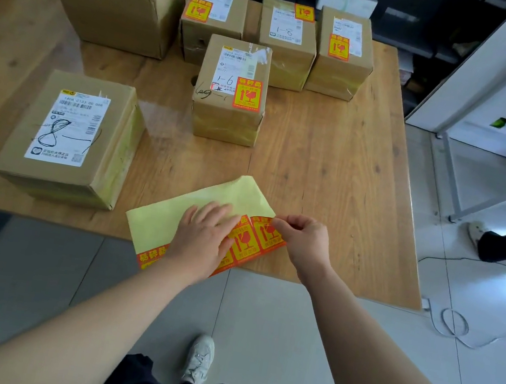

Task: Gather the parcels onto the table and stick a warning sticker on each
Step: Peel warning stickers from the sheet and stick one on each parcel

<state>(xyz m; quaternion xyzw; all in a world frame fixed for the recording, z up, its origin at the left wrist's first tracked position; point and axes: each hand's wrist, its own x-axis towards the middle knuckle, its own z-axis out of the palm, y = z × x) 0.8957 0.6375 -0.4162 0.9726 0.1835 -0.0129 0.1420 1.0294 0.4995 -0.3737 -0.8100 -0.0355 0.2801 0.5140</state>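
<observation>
While a cardboard parcel (67, 134) with a white shipping label sits at the left of the wooden table (334, 158), the left hand (203, 239) presses flat, fingers straight, on a yellow sticker sheet (156, 219) at the near edge. Beside it, the right hand (302, 240) pinches the corner of an orange warning sticker (266, 237).

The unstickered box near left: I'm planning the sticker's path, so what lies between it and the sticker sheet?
Only bare wooden table lies between the box and the sticker sheet, as the head view shows.
</observation>
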